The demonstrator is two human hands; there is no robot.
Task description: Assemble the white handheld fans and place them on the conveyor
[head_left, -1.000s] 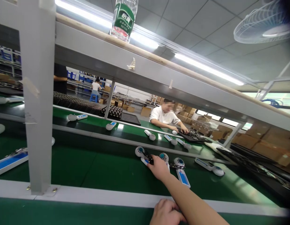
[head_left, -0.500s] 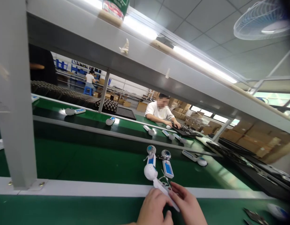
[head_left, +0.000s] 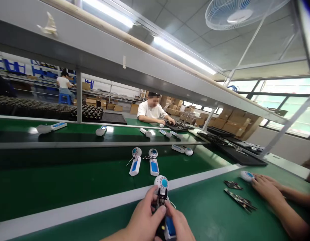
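Observation:
A white handheld device with a round head and blue centre (head_left: 161, 181) is between my hands, its head pointing away from me. A narrow black circuit board (head_left: 162, 197) lies along its neck. My left hand (head_left: 146, 217) grips the device and board from the left, thumb pressing on the board. My right hand (head_left: 179, 222) closes round the right side, next to the blue handle panel (head_left: 170, 225). A thin white wire (head_left: 172, 203) curves out near my right fingers. My fingers hide much of the handle.
Two similar devices (head_left: 135, 164) (head_left: 154, 165) lie on the green belt (head_left: 82, 182) ahead, another device (head_left: 182, 149) farther right. Loose circuit boards (head_left: 240, 200) lie right, near a co-worker's hands (head_left: 267, 185) on a device (head_left: 247, 176). A person in white (head_left: 152, 110) works across the belt.
The view has swung right, bringing a co-worker's hands into sight. The device in my hands now shows its blue-centred face instead of its plain white back, with a black circuit board against it.

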